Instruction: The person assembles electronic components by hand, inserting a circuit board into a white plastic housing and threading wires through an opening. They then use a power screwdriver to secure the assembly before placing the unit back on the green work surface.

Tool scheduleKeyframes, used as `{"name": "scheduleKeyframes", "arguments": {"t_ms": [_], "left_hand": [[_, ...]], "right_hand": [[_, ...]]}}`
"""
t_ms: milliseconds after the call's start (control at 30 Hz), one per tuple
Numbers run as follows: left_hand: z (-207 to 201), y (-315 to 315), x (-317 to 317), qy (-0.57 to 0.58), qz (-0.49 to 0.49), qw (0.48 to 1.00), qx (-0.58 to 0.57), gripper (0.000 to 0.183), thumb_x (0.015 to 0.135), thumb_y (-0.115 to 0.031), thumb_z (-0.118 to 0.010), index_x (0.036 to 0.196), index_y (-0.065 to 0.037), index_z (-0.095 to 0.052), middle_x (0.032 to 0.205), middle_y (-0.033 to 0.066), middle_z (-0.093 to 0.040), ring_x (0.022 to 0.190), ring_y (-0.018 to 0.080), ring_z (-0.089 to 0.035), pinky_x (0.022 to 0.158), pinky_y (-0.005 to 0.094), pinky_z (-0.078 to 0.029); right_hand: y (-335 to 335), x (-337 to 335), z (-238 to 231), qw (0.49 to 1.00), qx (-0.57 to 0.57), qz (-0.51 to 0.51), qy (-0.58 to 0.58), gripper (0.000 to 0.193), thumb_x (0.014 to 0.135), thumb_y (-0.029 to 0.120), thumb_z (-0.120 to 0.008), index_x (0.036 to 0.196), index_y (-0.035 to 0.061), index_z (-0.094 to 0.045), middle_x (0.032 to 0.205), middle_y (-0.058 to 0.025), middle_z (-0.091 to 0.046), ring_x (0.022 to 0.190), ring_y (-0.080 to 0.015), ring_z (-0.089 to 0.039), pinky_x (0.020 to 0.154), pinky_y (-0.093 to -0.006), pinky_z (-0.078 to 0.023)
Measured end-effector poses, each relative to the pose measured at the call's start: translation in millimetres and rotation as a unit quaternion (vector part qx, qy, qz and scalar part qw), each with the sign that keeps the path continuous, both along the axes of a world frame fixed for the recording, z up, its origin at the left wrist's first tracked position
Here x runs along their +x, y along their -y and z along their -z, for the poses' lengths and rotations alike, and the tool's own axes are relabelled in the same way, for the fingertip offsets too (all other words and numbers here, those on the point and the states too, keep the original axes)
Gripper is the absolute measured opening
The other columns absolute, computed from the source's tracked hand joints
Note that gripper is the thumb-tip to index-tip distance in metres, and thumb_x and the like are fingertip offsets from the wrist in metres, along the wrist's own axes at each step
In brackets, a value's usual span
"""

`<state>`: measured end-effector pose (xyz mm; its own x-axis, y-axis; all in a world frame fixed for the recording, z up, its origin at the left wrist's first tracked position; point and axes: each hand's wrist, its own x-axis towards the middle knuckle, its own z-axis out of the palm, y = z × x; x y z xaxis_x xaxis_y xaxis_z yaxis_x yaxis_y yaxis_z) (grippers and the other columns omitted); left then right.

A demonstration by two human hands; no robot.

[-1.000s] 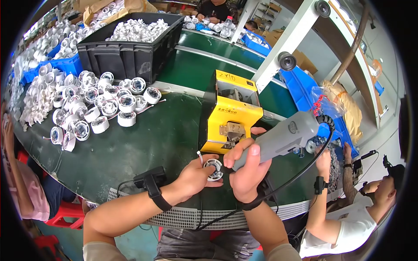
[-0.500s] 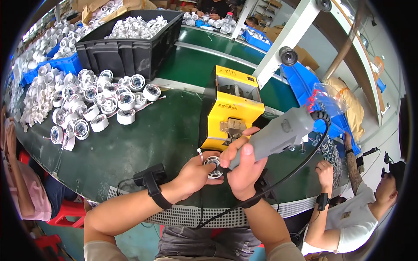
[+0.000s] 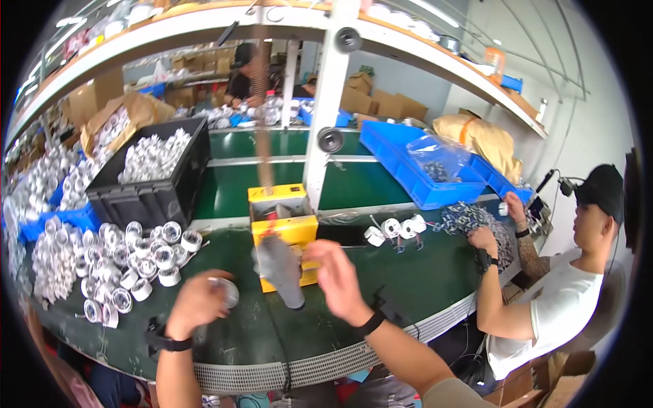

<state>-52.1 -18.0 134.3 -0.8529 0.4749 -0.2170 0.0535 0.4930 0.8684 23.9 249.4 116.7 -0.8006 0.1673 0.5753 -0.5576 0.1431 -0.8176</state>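
White wall (image 3: 578, 139), overhead shelf (image 3: 303, 24) — wood-edged, strip light (image 3: 434, 12)

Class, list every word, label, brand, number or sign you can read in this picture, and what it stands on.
None can be read.
Yellow machine: any marks are too small; front partly hidden by the gray tool.
Gray tool: blurred.
White part in the left hand: blurred.

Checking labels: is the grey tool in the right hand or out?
Out: the right hand is open beside the grey tool, not around it.
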Motion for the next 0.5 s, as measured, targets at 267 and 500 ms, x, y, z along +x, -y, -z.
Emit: {"name": "scheduleKeyframes", "arguments": {"t_ms": [267,500], "left_hand": [[19.0,42.1,-30.4,-0.386,-0.325,0.841,-0.198,0.08,0.081,-0.021,-0.067,0.147,-0.004,-0.024,0.136,0.0295,-0.044,0.117,0.0449,-0.05,0.096,0.0459,-0.044],[-12.6,25.7,-3.5,-0.097,-0.116,0.981,-0.122,0.027,0.082,-0.023,-0.07,0.081,0.003,-0.066,0.075,0.0117,-0.07,0.072,0.0194,-0.069,0.064,0.0295,-0.052]], "right_hand": [[-176.8,-24.9,54.4,0.785,0.421,0.427,0.157,0.056,0.081,0.044,-0.067,0.121,0.0049,-0.058,0.117,-0.0159,-0.058,0.109,-0.0376,-0.052,0.094,-0.0488,-0.04],[-149.8,18.5,51.5,0.801,0.411,0.393,0.186,0.03,0.078,0.024,-0.072,0.101,0.0065,-0.065,0.109,-0.0133,-0.063,0.102,-0.0338,-0.06,0.087,-0.0461,-0.047]]}}
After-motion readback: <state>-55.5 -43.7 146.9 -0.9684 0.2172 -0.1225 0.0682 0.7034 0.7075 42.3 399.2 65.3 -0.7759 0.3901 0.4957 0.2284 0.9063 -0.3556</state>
